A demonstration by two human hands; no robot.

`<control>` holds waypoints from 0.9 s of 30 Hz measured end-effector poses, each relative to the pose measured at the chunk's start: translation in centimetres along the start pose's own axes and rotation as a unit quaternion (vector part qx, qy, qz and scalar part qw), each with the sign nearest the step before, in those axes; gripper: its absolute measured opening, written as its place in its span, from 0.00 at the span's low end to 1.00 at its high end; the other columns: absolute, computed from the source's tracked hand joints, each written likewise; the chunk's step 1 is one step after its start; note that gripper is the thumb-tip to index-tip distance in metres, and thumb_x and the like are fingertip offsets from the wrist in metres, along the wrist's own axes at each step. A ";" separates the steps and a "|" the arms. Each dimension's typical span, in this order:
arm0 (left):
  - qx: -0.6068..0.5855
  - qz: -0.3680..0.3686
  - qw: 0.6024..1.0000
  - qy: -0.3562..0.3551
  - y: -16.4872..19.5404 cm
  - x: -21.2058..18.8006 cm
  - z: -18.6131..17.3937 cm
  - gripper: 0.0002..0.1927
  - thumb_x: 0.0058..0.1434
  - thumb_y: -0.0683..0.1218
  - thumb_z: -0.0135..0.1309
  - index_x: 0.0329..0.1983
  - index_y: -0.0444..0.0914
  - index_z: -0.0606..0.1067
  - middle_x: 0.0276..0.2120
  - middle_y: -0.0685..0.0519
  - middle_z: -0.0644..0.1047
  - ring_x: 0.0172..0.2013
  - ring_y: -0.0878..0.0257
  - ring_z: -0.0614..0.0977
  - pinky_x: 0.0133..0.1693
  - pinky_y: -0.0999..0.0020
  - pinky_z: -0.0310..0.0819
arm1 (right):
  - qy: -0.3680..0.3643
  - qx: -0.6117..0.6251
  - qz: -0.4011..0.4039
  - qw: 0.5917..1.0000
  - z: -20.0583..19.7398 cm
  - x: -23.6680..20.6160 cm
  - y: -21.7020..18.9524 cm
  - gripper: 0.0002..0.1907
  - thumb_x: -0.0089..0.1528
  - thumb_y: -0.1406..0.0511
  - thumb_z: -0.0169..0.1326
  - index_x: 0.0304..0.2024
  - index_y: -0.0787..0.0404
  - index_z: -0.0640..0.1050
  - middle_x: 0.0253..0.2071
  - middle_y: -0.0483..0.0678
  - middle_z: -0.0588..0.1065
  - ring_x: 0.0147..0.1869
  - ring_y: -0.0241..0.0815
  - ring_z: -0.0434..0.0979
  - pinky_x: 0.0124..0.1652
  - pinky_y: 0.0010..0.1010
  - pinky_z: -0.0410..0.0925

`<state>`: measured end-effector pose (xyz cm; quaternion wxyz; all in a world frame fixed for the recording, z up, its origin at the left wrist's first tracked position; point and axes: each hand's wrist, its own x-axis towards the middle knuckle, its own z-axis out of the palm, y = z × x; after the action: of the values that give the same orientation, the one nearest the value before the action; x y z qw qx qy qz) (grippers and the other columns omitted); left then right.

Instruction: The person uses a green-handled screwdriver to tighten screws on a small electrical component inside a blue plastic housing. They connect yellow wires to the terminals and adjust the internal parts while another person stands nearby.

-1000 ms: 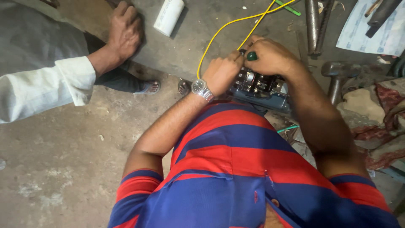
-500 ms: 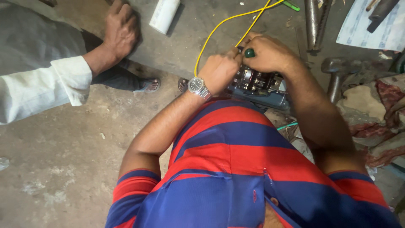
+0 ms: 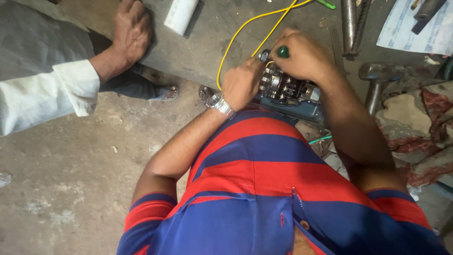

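Note:
My left hand (image 3: 241,84), with a metal watch on the wrist, grips the left side of a dark electrical switch block (image 3: 290,92) full of screw terminals, at the bench edge. A yellow wire (image 3: 238,35) runs from the block up across the bench. My right hand (image 3: 304,56) is closed around a green-handled screwdriver (image 3: 282,51), held over the top of the block; its tip is hidden.
Another person in a white sleeve (image 3: 45,97) rests a hand (image 3: 132,30) on the grey bench (image 3: 217,33) at upper left. A white tube (image 3: 180,15), metal rods (image 3: 351,26), a hammer (image 3: 377,80), a printed paper (image 3: 415,28) and rags (image 3: 420,123) lie around.
Both my hands stay on the switch block with only small shifts. The other person's hand stays on the bench.

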<state>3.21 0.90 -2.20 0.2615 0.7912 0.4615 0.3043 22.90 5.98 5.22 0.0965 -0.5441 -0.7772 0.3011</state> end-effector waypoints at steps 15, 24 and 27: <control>0.030 -0.017 0.999 -0.023 1.1 -0.2 -0.7 0.07 0.60 0.45 0.57 0.39 0.39 0.79 0.44 0.47 0.77 0.32 0.46 0.82 0.31 0.51 0.74 | 0.317 0.462 -0.368 0.742 -3.9 -5.9 -5.8 0.21 0.69 0.56 0.53 0.24 0.56 0.66 0.23 0.42 0.66 0.19 0.33 0.62 0.16 0.28 0.62; -0.054 -0.032 0.997 -0.044 0.9 0.3 -1.3 0.09 0.62 0.47 0.58 0.41 0.37 0.78 0.45 0.47 0.77 0.38 0.45 0.82 0.36 0.50 0.74 | 0.269 0.530 -0.211 0.776 0.2 -5.0 -3.7 0.17 0.74 0.62 0.50 0.36 0.64 0.61 0.26 0.49 0.60 0.19 0.33 0.56 0.19 0.24 0.55; -0.067 -0.017 0.997 -0.029 0.9 0.2 -1.2 0.09 0.61 0.47 0.59 0.40 0.37 0.78 0.46 0.47 0.77 0.39 0.45 0.82 0.36 0.51 0.75 | 0.262 0.511 -0.213 0.791 0.1 -4.5 -3.6 0.18 0.75 0.61 0.50 0.34 0.64 0.62 0.24 0.48 0.60 0.19 0.32 0.56 0.19 0.24 0.55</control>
<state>2.91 0.90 -0.70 0.3324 0.7726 0.4458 0.3064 21.76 1.00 7.99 0.6218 -0.2937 -0.5516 0.4721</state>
